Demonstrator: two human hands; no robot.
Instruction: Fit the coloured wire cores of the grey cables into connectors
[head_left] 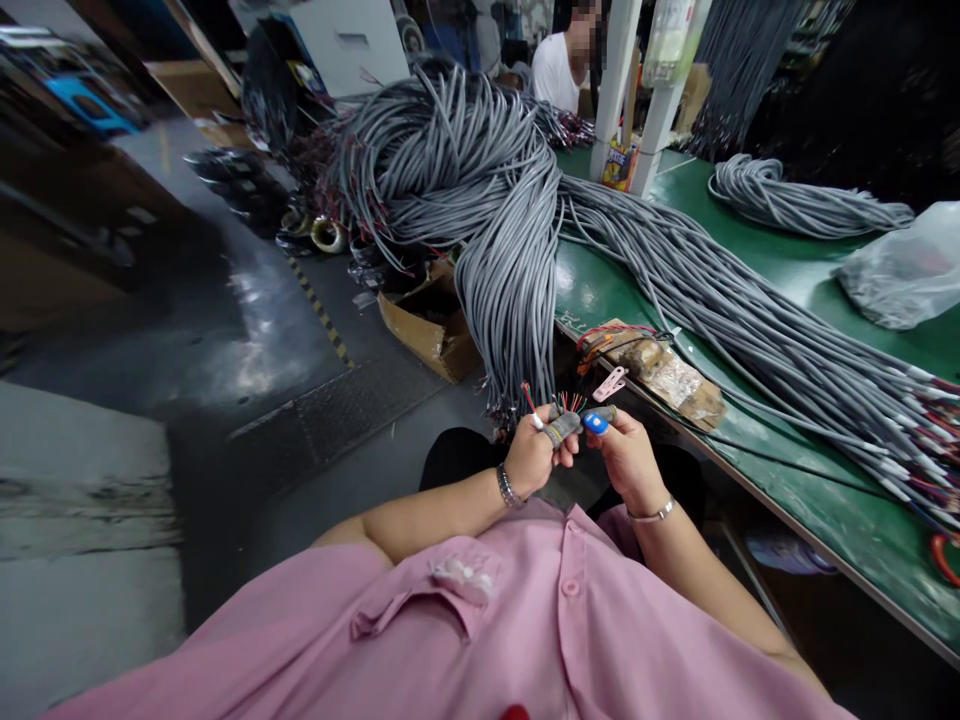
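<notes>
In front of my lap, my left hand (541,446) is closed around a cable end, with grey finger covers on its fingers. Thin coloured wires (571,402) fan out above its fingertips, and a red and green pair (529,398) sticks up separately by a white sleeve. Close beside it on the right, my right hand (626,450) is pinched shut. A blue piece (596,424), seemingly a cover, sits at its thumb, and a grey cover is on a finger. What lies between those fingertips is too small to make out.
A large heap of grey cables (450,150) hangs over the table corner; more cables (720,290) stretch along the green table (795,470). At the edge lie a wooden block (667,375) and a pink clip (610,384). A cardboard box (431,325) stands below. A person (556,70) is behind.
</notes>
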